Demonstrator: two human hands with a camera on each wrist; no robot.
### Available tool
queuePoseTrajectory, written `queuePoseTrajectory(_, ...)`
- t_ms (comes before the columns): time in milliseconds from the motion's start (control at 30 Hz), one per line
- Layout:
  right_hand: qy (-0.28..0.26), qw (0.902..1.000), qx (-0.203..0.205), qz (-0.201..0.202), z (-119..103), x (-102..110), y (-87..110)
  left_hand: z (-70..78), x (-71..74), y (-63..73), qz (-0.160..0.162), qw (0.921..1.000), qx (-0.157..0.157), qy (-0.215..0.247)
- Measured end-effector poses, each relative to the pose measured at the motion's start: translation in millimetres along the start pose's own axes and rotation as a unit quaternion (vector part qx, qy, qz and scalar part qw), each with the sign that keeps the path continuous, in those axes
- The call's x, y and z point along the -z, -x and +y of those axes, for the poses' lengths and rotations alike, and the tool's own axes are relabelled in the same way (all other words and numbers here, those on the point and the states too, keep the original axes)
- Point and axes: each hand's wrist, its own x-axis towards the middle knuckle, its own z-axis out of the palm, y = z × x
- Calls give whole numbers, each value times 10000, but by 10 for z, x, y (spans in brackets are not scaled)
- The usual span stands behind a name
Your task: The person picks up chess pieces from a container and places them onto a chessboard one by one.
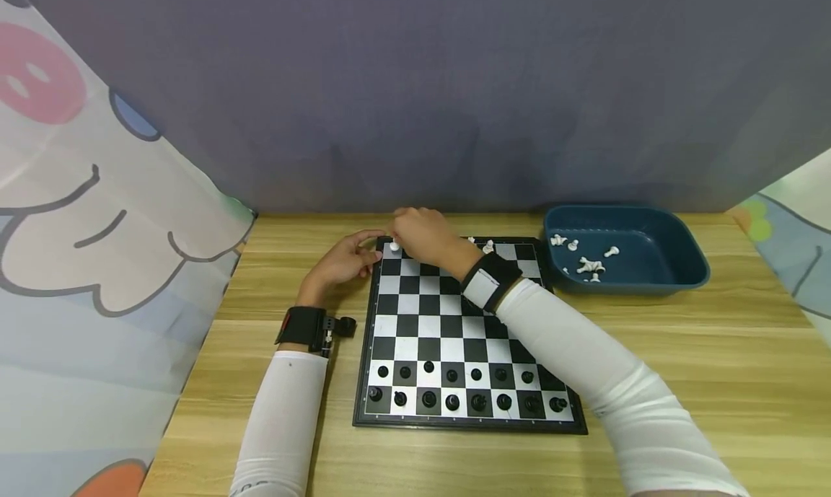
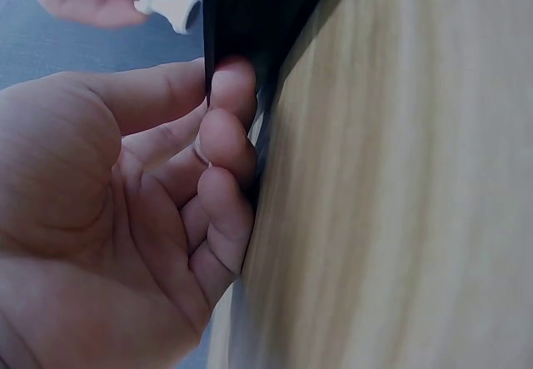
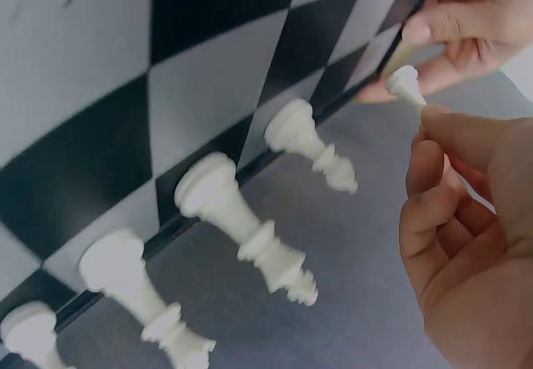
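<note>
A black-and-white chessboard (image 1: 428,325) lies on the wooden table. My right hand (image 1: 428,236) pinches a small white chess piece (image 3: 405,86) between thumb and fingers, its base towards the board's far left corner. My left hand (image 1: 347,259) grips the board's left edge near that corner, its fingertips (image 2: 226,140) against the black rim. Several white pieces stand along the far rank, among them a king (image 3: 254,236); my right hand partly hides them in the head view. Black chess pieces (image 1: 452,402) stand in two rows on the near side.
A dark blue tray (image 1: 656,255) stands right of the board, holding several loose white pieces (image 1: 591,265). Behind the board rises a grey upright panel (image 1: 415,107). A sheet with cartoon prints (image 1: 78,223) hangs at the left.
</note>
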Motion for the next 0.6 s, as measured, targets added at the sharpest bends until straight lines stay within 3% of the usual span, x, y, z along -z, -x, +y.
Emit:
queuePoseTrajectory(200,607,9981,106,-39,-57,-118,-82,4,-6,-10,37,10000,12,-5)
queuePoseTrajectory(600,588,9982,140,52,-65,-176,-113,38,4,0,-10,9998,134,133)
